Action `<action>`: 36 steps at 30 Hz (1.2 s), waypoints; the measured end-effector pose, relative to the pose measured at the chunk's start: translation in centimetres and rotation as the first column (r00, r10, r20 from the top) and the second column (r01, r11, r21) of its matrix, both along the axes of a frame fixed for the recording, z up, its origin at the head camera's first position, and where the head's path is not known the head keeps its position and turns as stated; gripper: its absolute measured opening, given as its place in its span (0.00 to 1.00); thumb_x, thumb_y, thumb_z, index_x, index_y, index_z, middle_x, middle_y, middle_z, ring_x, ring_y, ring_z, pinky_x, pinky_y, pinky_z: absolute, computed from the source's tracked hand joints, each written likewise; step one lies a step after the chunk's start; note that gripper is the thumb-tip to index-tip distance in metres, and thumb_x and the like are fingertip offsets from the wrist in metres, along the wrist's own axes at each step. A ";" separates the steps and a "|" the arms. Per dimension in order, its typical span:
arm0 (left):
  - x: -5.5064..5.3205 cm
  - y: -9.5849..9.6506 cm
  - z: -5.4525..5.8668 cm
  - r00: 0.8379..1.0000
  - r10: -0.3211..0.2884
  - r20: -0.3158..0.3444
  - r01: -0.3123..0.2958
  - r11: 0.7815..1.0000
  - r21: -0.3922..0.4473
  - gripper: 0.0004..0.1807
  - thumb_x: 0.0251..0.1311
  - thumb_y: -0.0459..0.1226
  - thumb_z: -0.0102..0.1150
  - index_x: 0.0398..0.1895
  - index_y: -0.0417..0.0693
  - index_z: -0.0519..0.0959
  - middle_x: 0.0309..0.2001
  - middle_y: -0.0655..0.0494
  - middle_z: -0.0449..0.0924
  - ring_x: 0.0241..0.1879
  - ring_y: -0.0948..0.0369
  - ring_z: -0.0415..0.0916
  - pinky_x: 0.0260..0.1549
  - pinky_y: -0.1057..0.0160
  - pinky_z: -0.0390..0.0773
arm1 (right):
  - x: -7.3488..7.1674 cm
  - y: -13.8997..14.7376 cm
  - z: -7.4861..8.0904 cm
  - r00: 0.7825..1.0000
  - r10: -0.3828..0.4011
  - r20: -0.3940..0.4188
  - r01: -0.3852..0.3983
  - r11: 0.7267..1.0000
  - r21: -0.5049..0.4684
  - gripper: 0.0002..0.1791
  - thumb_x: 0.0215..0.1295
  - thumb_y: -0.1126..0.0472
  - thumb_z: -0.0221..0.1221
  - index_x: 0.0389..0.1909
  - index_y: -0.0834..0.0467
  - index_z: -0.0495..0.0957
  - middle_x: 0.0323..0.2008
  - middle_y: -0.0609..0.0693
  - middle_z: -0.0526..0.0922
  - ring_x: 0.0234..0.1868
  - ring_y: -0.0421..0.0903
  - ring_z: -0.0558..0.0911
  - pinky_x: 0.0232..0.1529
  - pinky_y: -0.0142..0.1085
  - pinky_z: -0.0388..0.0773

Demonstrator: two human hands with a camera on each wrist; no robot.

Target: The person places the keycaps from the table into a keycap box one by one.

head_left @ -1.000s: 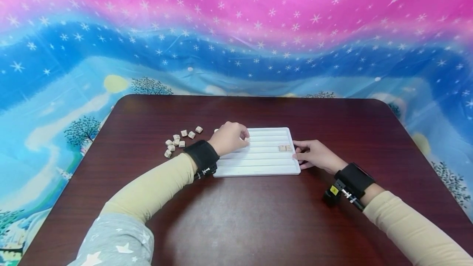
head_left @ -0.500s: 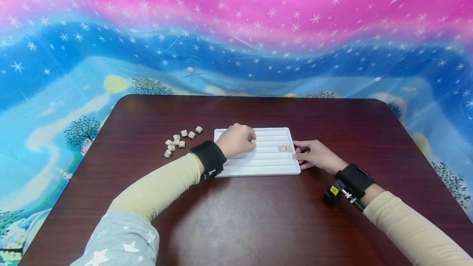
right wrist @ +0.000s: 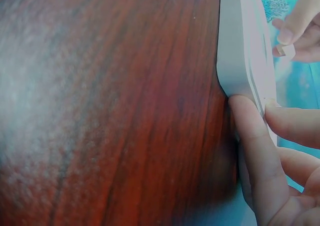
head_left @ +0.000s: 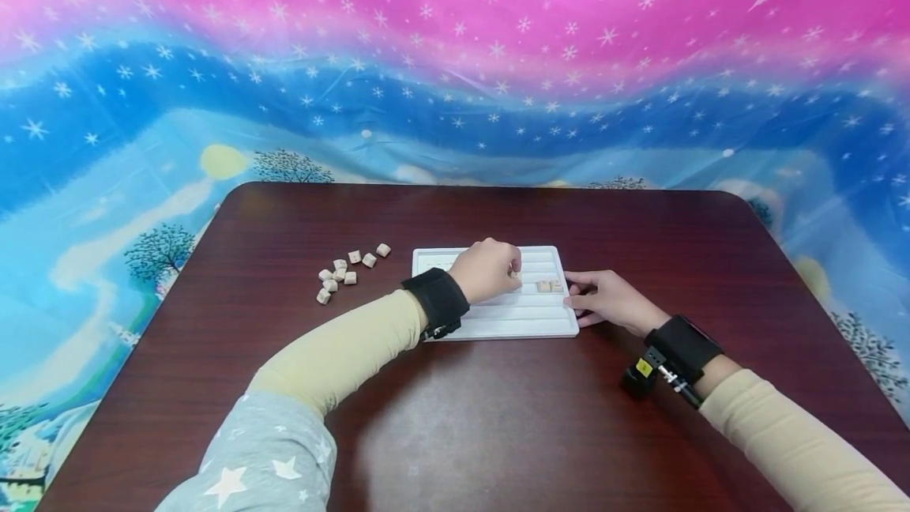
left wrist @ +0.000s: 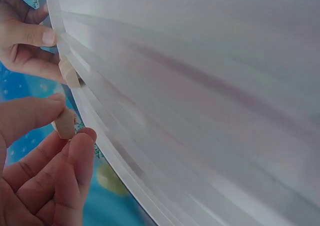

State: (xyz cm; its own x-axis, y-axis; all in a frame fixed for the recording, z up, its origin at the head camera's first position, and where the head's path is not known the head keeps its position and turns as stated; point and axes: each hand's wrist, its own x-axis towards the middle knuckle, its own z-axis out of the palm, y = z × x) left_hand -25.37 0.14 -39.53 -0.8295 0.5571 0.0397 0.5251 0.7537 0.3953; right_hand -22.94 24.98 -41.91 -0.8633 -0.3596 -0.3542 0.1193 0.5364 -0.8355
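A white ridged tray [head_left: 522, 322] lies on the table. Above its middle right part my left hand [head_left: 486, 271] pinches a small beige keycap [left wrist: 65, 125] between thumb and fingertips; the left wrist view shows the keycap's tapered side, not what is printed on it. Two keycaps [head_left: 550, 287] sit side by side in one row of the tray, close to its right edge. That right edge is held by my right hand [head_left: 607, 299], with the thumb at the rim and other fingers along the side.
Several loose keycaps [head_left: 340, 275] are scattered on the dark wood table [head_left: 483, 417] left of the tray. Behind the table's far edge hangs a colourful printed cloth [head_left: 455, 101]. A camera strap [head_left: 435, 299] wraps each wrist.
My left hand has moved right across the tray with the keycap, nearer to the pair of keycaps. My right hand has stayed at the tray's edge.
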 end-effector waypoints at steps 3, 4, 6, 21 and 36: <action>-0.1 0.4 0.0 1.000 0.004 -0.002 -0.004 1.000 -0.009 0.02 0.62 0.36 0.67 0.36 0.48 0.84 0.26 0.61 0.79 0.26 0.63 0.71 0.28 0.66 0.71 | 0.0 0.0 0.0 1.000 -0.001 0.001 0.001 1.000 0.000 0.36 0.73 0.68 0.60 0.76 0.71 0.55 0.47 0.63 0.74 0.40 0.49 0.82 0.40 0.40 0.85; -0.1 0.5 0.0 1.000 0.007 -0.003 -0.007 1.000 -0.013 0.02 0.62 0.36 0.67 0.35 0.48 0.85 0.26 0.61 0.79 0.26 0.63 0.71 0.28 0.66 0.71 | 0.0 -0.1 0.0 1.000 -0.002 0.001 0.002 1.000 0.000 0.36 0.73 0.68 0.60 0.76 0.71 0.56 0.47 0.63 0.74 0.40 0.49 0.82 0.40 0.40 0.85; -0.1 0.8 0.1 1.000 0.010 0.004 -0.010 1.000 -0.024 0.02 0.62 0.36 0.68 0.35 0.48 0.85 0.26 0.60 0.79 0.27 0.63 0.72 0.28 0.66 0.71 | 0.0 -0.1 0.0 1.000 -0.005 0.001 0.005 1.000 0.003 0.36 0.73 0.68 0.60 0.76 0.71 0.56 0.47 0.63 0.74 0.40 0.50 0.82 0.39 0.40 0.85; -0.3 3.0 -0.6 1.000 -0.010 0.006 0.011 0.990 -0.142 0.02 0.61 0.35 0.67 0.36 0.49 0.87 0.30 0.59 0.83 0.26 0.62 0.75 0.25 0.64 0.74 | 0.1 0.0 0.1 1.000 -0.006 -0.004 0.006 1.000 0.004 0.35 0.74 0.69 0.59 0.76 0.72 0.56 0.45 0.62 0.74 0.40 0.48 0.83 0.39 0.40 0.85; -0.3 4.0 -0.4 1.000 -0.009 -0.002 0.008 0.985 -0.173 0.03 0.63 0.38 0.66 0.35 0.49 0.86 0.29 0.58 0.83 0.26 0.62 0.76 0.25 0.63 0.74 | 0.1 0.0 0.1 1.000 0.000 -0.003 0.000 1.000 0.005 0.36 0.74 0.68 0.59 0.77 0.71 0.55 0.45 0.62 0.73 0.40 0.48 0.82 0.39 0.39 0.85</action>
State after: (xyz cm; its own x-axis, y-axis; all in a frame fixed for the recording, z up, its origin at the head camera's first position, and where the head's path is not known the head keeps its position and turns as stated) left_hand -25.64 4.14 -39.90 -0.8246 0.5630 -0.0554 0.5330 0.8059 0.2578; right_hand -22.86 25.03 -41.77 -0.8644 -0.3577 -0.3534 0.1170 0.5405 -0.8332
